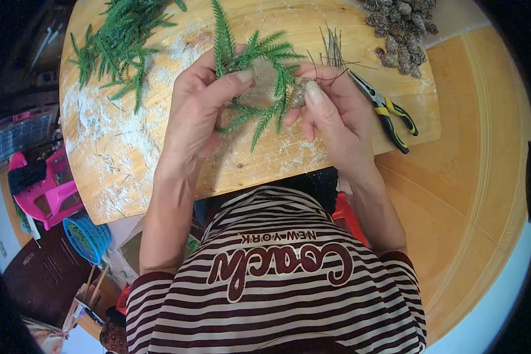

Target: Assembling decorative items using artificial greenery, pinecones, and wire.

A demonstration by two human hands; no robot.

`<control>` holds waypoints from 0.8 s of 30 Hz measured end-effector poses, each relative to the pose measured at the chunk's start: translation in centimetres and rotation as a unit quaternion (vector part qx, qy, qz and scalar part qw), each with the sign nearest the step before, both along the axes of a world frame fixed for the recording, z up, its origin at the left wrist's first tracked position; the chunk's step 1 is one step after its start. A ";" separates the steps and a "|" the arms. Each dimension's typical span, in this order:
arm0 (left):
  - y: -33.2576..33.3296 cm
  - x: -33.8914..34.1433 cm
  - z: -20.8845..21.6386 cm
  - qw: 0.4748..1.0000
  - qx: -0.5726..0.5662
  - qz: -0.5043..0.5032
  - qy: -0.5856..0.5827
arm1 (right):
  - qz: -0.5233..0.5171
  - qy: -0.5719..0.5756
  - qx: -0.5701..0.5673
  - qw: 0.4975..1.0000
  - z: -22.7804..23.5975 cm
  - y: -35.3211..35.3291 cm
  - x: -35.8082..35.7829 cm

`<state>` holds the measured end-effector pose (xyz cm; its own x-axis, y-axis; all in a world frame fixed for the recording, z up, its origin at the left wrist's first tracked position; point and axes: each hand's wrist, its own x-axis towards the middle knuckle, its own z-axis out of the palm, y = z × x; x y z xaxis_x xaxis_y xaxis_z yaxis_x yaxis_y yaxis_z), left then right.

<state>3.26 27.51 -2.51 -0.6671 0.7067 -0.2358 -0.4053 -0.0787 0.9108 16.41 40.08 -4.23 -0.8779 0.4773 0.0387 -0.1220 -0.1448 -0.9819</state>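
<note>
A small wreath of green artificial pine sprigs (281, 76) is held up over the wooden table, bent into a ring. My left hand (209, 94) pinches its left side between thumb and fingers, where one sprig points upward. At the ring's right side my right hand (333, 109) holds a pine cone (301, 93) under its thumb, close against the green needles. A thin dark wire (330, 78) sticks out by the right fingers. Whether the cone is fixed to the wreath, I cannot tell.
More pine sprigs (121, 44) lie at the far left of the white-dusted table (130, 177). Several thin wires (334, 50) lie behind my right hand, with pliers (383, 109) beside it. Pine cones (404, 35) are heaped at the far right. A pink chair (50, 192) and blue basket (88, 238) stand at left.
</note>
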 end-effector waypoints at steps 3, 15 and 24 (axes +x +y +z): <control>-0.2 0.7 0.6 0.999 0.017 0.013 -0.050 | 0.034 -0.035 -0.038 0.998 0.3 0.0 0.2; -0.8 0.5 -0.1 0.992 0.113 -0.041 -0.040 | 0.019 -0.001 -0.083 0.996 0.1 0.7 -0.1; -0.8 1.5 0.0 0.998 -0.007 -0.012 0.063 | 0.031 -0.026 -0.097 0.994 0.4 1.1 0.0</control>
